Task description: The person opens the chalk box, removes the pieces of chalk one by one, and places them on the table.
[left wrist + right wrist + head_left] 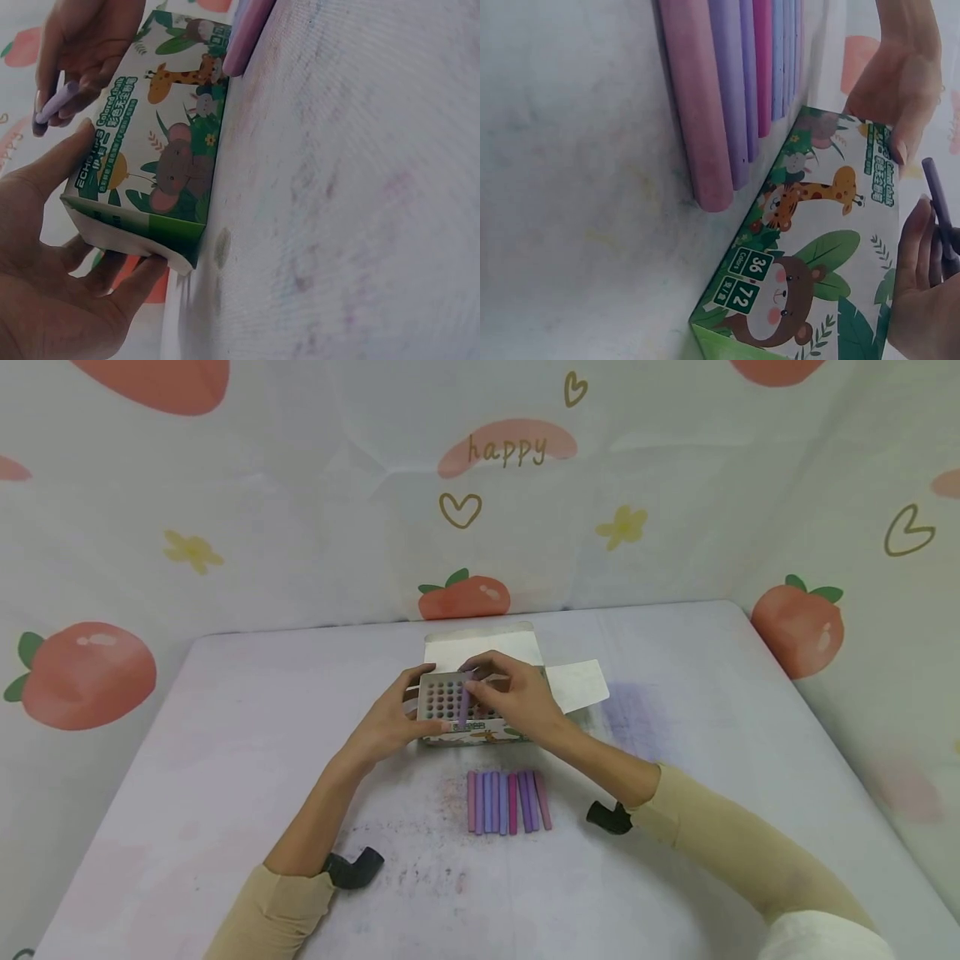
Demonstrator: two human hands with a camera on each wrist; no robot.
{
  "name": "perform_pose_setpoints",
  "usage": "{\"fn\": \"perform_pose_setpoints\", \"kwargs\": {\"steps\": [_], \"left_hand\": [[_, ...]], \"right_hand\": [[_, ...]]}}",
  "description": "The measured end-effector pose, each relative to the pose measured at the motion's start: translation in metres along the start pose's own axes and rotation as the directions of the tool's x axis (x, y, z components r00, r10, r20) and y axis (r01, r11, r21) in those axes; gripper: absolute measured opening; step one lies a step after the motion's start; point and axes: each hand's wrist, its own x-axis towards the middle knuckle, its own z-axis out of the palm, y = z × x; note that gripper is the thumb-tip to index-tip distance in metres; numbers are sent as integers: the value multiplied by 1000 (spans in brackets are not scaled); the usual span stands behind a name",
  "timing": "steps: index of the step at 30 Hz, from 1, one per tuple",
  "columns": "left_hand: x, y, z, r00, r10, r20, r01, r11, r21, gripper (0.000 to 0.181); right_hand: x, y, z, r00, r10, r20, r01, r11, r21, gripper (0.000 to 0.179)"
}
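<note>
A box of colored chalk (487, 732), printed with cartoon animals on its front (795, 225), stands on the table with its lid open. Inside it, a holder with rows of round holes shows in the head view. My left hand (385, 724) holds the box at its left end, thumb at the front top edge and fingers around the side. Over the holder, my right hand (521, 695) pinches a purple chalk stick (464, 703) that stands nearly upright in the head view. Several pink, purple, blue and magenta chalk sticks (492, 802) lie side by side in front of the box.
The box's white lid (483, 645) is folded back behind it, and a white side flap (577, 685) sticks out to the right. Chalk dust and a purple smudge (633, 714) mark the white table (225, 760). A fruit-patterned cloth (337, 527) hangs behind.
</note>
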Motion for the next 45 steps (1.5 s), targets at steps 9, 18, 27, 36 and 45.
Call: {"fn": "perform_pose_setpoints", "kwargs": {"steps": [9,18,27,36,45], "left_hand": [[-1,0,1,1000,5,-4,-5,1000,2,94],[-1,0,1,1000,12,-4,-12,1000,-15,92],[-1,-2,2,1000,23,-4,-23,1000,-7,93],[0,-3,2,1000,15,-2,-15,1000,18,93],[-1,-2,2,1000,18,-4,-18,1000,18,94]], "right_hand": [[-14,-1,1,998,38,57,-39,999,18,25],[-28,-2,5,987,104,119,-109,994,34,26],[-38,5,11,967,187,173,-187,982,-14,23],[-43,14,15,956,213,201,-202,977,-71,25],[-44,23,23,945,273,182,-235,950,-204,20]]}}
